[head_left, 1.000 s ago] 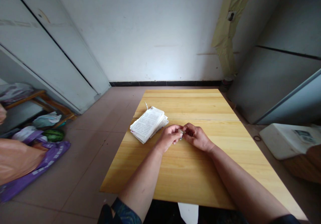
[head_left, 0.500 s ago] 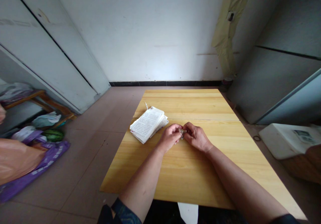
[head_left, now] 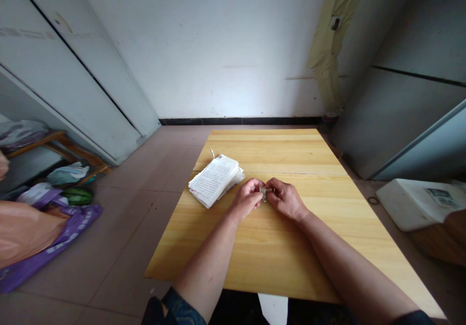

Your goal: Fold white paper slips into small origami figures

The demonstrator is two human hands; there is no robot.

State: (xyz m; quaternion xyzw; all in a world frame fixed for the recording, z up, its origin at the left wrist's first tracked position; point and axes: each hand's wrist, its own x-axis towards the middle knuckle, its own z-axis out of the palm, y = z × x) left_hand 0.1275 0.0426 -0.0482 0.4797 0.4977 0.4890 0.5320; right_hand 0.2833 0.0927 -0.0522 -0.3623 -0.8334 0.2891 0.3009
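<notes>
Pale scrap (head_left: 264,193) shifted slightly; pinched between left hand (head_left: 246,200), right hand (head_left: 289,199).

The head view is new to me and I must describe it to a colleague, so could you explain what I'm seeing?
There is no machine here: these are a person's bare left hand and right hand. One camera, worn on the head, looks forward and down. Both hands pinch a small pale piece between them, probably folded paper, though it's too small to be sure. A loose stack of printed sheets lies on the wooden table, beyond the left hand.
</notes>
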